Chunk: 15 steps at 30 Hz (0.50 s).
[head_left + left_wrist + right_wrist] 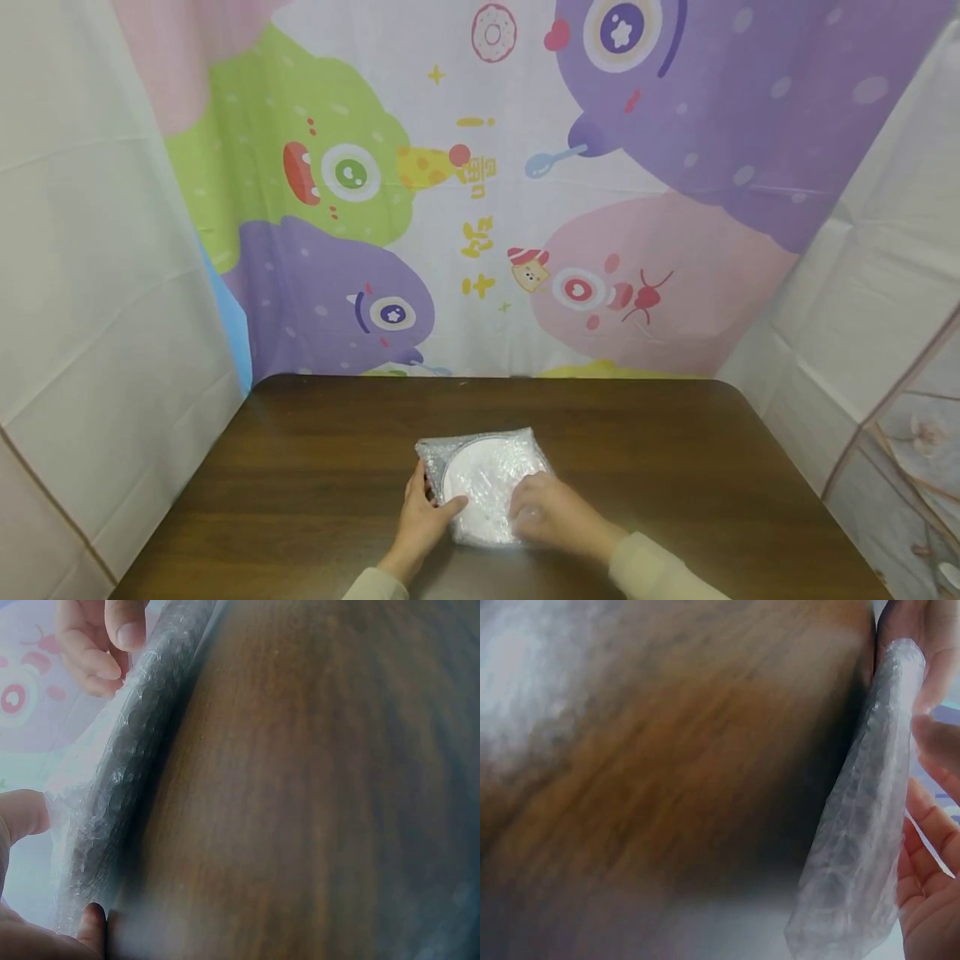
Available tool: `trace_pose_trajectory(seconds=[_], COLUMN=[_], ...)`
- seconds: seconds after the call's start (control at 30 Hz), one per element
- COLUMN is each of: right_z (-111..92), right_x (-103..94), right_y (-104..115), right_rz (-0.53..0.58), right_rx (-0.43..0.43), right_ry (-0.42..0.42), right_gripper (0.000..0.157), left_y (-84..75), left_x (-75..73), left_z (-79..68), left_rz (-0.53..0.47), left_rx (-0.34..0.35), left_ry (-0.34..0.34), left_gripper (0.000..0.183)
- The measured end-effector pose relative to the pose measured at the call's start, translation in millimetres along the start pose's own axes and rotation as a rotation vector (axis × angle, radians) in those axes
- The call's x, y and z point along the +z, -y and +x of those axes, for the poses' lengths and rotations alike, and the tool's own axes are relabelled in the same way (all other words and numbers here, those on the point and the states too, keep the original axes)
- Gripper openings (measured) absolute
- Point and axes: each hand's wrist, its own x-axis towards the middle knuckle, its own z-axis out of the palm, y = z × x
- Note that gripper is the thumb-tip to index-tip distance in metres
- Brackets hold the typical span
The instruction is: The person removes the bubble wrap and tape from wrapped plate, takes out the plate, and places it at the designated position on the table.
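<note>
A flat package of clear bubble wrap (487, 487) lies on the brown wooden table (315, 467). Through the film shows a round white thing with a dark rim, like a plate. My left hand (423, 512) grips the package's left edge, thumb on top and fingers along the side and underneath. Over the right part of the package is my right hand (551, 510), blurred, its fingers loosely bent near the film. In the left wrist view the right fingertips (127, 634) hang by the upper side of the bubble wrap (124, 765), thumb and fingers apart.
Behind the table hangs a curtain (480, 333) printed with cartoon monsters. Pale sheets (112, 292) stand along the left side, and another sheet (817, 350) along the right. The table's rounded far edge (495, 379) meets the curtain.
</note>
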Motion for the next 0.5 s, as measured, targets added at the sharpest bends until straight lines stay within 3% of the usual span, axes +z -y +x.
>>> trace_pose_trajectory(seconds=[0.5], right_z=[-0.3], right_x=[-4.7], right_y=[2.7], right_rz=[-0.162], right_rx=[-0.045], right_ry=[0.050], right_gripper=[0.009], left_y=[-0.5], left_x=[-0.1], left_z=[-0.8], left_rz=[0.002], left_rx=[0.007], left_ry=[-0.006], left_gripper=[0.100])
